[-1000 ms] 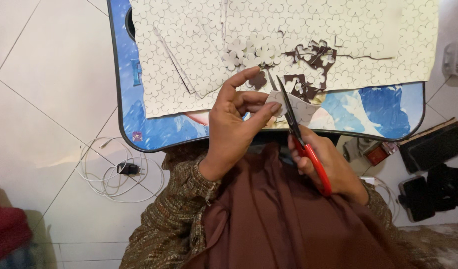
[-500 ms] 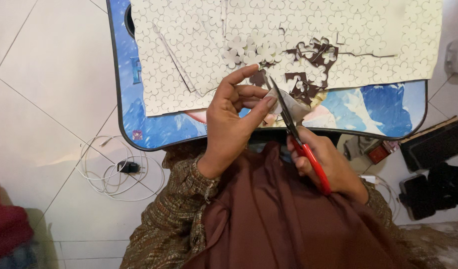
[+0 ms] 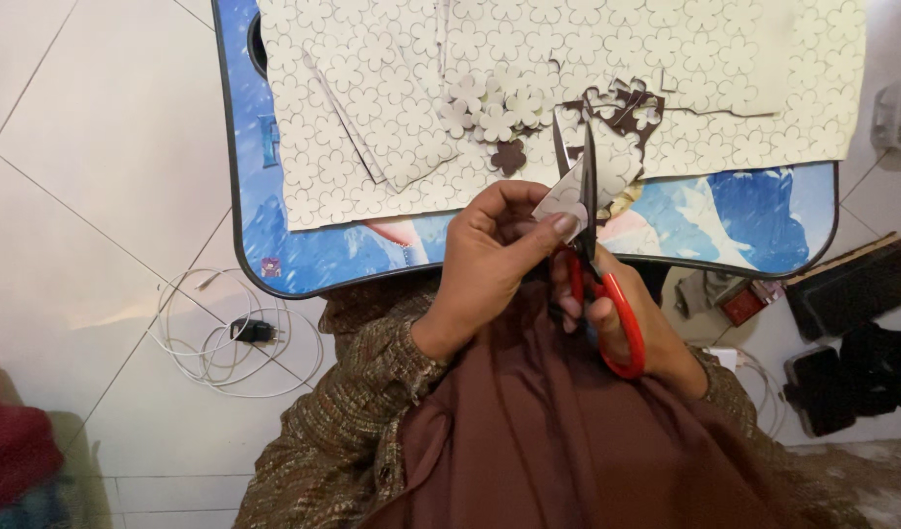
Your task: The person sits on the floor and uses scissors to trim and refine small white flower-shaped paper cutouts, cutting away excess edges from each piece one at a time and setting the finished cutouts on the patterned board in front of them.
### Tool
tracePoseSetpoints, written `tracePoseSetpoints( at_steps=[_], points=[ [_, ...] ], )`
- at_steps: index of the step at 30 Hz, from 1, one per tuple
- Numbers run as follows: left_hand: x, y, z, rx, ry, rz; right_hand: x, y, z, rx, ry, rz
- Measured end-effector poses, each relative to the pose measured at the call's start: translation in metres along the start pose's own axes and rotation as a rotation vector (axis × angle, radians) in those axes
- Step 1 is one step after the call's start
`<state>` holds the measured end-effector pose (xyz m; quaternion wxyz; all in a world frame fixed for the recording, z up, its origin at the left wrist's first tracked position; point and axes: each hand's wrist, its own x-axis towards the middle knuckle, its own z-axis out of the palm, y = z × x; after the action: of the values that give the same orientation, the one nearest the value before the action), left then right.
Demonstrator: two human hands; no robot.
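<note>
While the left hand (image 3: 490, 250) pinches a paper piece (image 3: 560, 199), the right hand (image 3: 632, 328) grips red scissors (image 3: 595, 264) at the table's edge (image 3: 529, 272)

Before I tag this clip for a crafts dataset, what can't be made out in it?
All head view:
- Paper scrap: its cut line, hidden by the left hand and scissors.
- Right hand: fingers mostly behind the red handles.
- Tray: far side cut off by the top edge.
- Dark things on the floor: too blurred.
</note>
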<state>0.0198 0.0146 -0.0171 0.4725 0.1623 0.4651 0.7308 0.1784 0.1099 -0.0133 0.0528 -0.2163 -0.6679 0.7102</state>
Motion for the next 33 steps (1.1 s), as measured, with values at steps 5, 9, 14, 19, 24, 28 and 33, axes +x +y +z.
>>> tracePoseSetpoints(
  at_steps=[5, 9, 14, 19, 24, 28, 33],
  points=[
    [0.001, -0.008, -0.003, -0.039, -0.028, -0.006, 0.001, 0.003, 0.004, 0.006, 0.06, 0.019],
    [0.003, -0.012, -0.003, -0.029, -0.036, 0.002, 0.002, 0.001, 0.008, -0.016, 0.098, 0.023],
    [0.003, -0.013, -0.001, -0.016, -0.025, 0.017, -0.001, -0.003, 0.01, -0.053, 0.133, 0.001],
    [0.002, -0.01, 0.004, -0.029, 0.046, 0.107, -0.002, -0.004, 0.006, -0.096, 0.111, 0.011],
    [0.0, 0.0, 0.006, 0.02, 0.051, 0.173, -0.003, -0.004, 0.004, -0.078, 0.079, 0.019],
    [-0.005, 0.007, 0.006, 0.102, 0.005, 0.14, -0.003, -0.007, 0.001, -0.129, 0.049, -0.014],
    [-0.008, 0.012, 0.007, 0.08, -0.04, 0.069, -0.002, -0.01, 0.0, -0.132, 0.001, -0.079]
  ],
)
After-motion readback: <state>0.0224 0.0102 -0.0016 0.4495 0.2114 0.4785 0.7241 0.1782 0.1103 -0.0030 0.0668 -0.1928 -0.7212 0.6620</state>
